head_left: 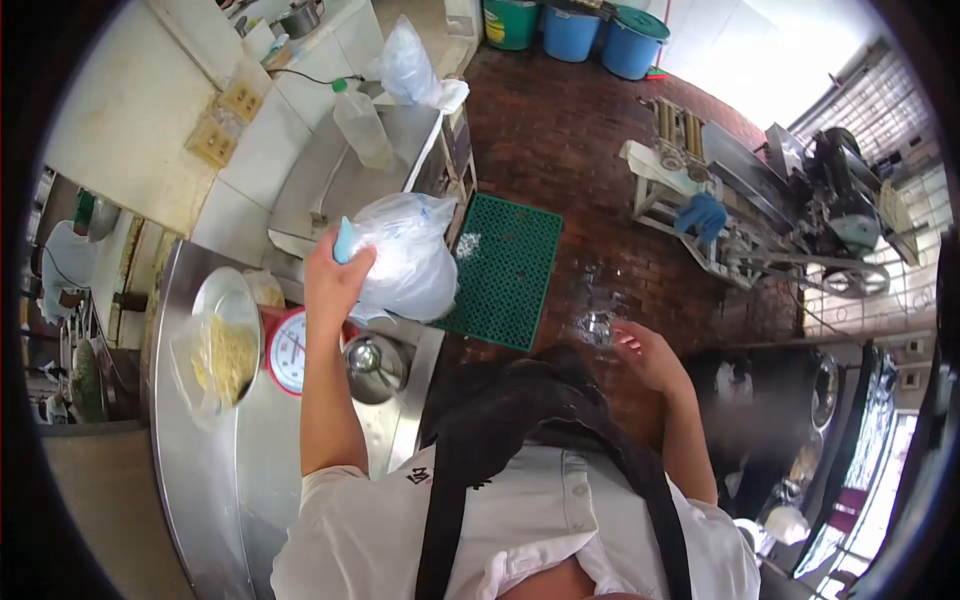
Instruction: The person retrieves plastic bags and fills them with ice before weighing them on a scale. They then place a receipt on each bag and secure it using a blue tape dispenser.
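My left hand [338, 268] is closed around a light-blue object [344, 240], whose top sticks out of the fist, beside a large clear plastic bag [410, 262] with whitish contents. The bag stands near the sink's front corner. Below my left forearm, a red scale [290, 350] with a round white dial sits on the steel counter [275, 480]. To its right is a shiny metal bowl [374, 368]. Yellowish shredded food in a clear bag [225, 365] lies on the left, by a metal plate. My right hand [645, 352] hangs over the floor, fingers loosely apart, holding nothing.
A steel sink [300, 200] holds a green-capped bottle [362, 125], with another plastic bag [408, 65] at its far end. A green mat [505, 270] lies on the wet brick floor. Lidded buckets [632, 45] stand at the back; a roller machine [680, 135] is right.
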A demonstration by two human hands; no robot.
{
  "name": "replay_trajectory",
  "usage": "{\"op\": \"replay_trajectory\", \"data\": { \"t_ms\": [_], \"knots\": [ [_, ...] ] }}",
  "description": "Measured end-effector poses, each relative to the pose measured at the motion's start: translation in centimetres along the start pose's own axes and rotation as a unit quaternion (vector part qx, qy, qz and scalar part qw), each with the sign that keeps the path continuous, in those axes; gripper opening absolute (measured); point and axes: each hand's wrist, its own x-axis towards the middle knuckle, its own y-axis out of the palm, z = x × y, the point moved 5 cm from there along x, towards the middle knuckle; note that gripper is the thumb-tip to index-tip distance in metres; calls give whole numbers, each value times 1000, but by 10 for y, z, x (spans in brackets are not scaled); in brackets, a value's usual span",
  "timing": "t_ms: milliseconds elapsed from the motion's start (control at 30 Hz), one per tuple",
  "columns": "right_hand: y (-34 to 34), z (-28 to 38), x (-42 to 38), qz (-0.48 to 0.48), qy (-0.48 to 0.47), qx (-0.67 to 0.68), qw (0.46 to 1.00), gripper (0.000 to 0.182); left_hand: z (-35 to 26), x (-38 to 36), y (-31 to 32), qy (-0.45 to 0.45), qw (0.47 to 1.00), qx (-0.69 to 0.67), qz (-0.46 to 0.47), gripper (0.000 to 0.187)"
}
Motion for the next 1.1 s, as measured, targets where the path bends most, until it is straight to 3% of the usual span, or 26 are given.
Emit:
{"op": "replay_trajectory", "data": {
  "t_ms": [67,200,333,400,467,533,600,700,867,967,1100],
  "knots": [
    [-22,-10,46,-1,-10,24,1000,38,5,40,8,-25,999,32,-5,45],
    [-55,-13,151,60,-15,0,998,37,20,101,10,-25,990,85,-105,43],
    [-84,31,273,98,-92,-38,990,36,43,149,1,-155,960,138,-185,38],
    [-83,78,337,143,-149,-32,978,34,44,169,0,-162,941,164,-247,39],
    [-65,139,393,159,-275,-30,948,34,59,186,11,-163,931,188,-268,41],
    [-51,236,424,186,-373,-91,905,36,84,201,27,-167,915,211,-301,42],
    [-26,313,451,153,-474,-90,862,39,79,215,27,-177,917,201,-297,42],
    [26,404,491,21,-573,-100,813,46,80,224,33,-200,918,183,-288,42],
    [120,448,578,-35,-581,-193,790,46,91,243,31,-224,919,148,-288,39],
    [151,447,627,29,-574,-185,797,41,91,250,27,-222,922,131,-288,37],
    [133,469,650,84,-569,-61,816,30,93,261,24,-263,922,103,-263,34]
  ]
}}
